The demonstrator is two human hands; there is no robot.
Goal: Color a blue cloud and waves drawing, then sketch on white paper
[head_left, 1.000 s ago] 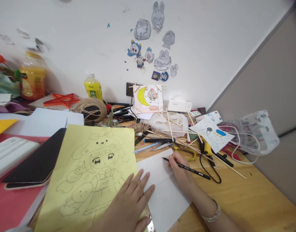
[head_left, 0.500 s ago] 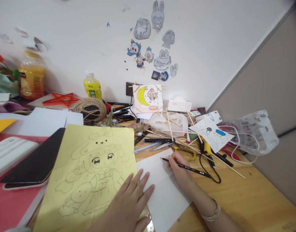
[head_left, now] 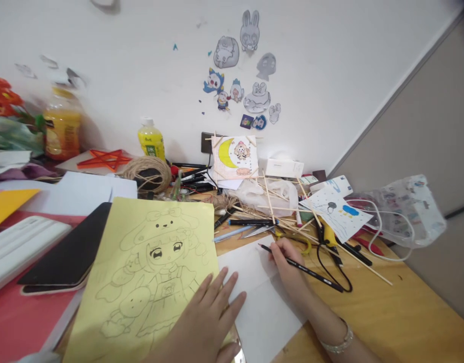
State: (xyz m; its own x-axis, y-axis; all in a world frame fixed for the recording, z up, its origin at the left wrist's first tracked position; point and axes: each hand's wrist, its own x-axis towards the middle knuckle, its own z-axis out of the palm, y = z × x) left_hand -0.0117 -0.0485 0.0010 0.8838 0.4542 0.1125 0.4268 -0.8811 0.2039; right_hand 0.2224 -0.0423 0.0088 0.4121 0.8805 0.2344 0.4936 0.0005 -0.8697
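Compared with half a second ago, our view of the desk had slid a little, so that everything sat further right and lower. The slim black pencil with pale lettering (head_left: 313, 275) now sloped more steeply, its back end dipping toward us, and its tip had edged slightly nearer the far corner of the smooth white sheet of paper (head_left: 266, 312). Our right hand (head_left: 290, 275) kept its fingers clamped around the pencil near the point; whether the tip touched the paper, we could not tell. Our left hand (head_left: 205, 320) had stayed flat, fingers apart, spanning the edges of the white sheet and the matte yellow paper with a line-drawn figure in a floppy-eared hat (head_left: 152, 272).

A silvery, narrow bracelet (head_left: 340, 340) circled our right wrist. Beneath lay a pale wooden tabletop with faint grain (head_left: 391, 312). Beyond the sheets we saw a rough, round coil of brown twine (head_left: 156, 174), a glossy red-orange open star (head_left: 105, 160) and a scatter of thin, straight pale wooden sticks (head_left: 269, 199). To the right, a crinkled clear plastic bag with printed patches (head_left: 417, 212) leaned by a looped, smooth white cord (head_left: 411, 232).
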